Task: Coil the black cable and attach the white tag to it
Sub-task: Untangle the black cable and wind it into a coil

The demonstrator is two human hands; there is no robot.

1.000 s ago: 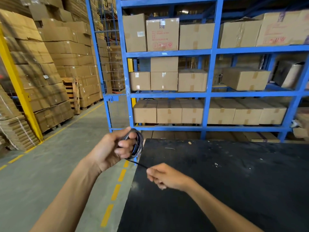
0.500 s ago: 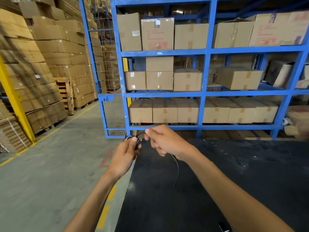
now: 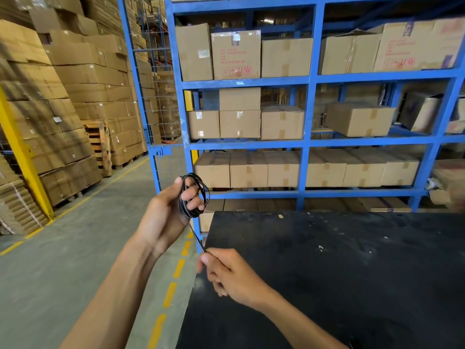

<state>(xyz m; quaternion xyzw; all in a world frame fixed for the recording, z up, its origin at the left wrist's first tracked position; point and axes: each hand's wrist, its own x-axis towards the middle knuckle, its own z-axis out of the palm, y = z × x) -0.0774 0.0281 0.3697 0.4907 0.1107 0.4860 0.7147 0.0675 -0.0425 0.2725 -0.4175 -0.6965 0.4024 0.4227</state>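
Observation:
A thin black cable (image 3: 205,191) is wound in several loops around the fingers of my left hand (image 3: 166,214), held up just left of the table's far left corner. One strand runs taut from the coil down to my right hand (image 3: 226,273), which pinches it between thumb and fingers over the table's left edge. The rest of the free end is hidden in my right fist. No white tag is visible.
A black table (image 3: 339,273) fills the lower right. Behind it stands a blue shelving rack (image 3: 307,142) full of cardboard boxes. To the left are a grey floor aisle with yellow dashes (image 3: 173,280) and stacked cartons on pallets (image 3: 63,117).
My right hand has come down from beside the coil to the table's left edge, pulling a strand taut. My left hand has raised and turned the coil.

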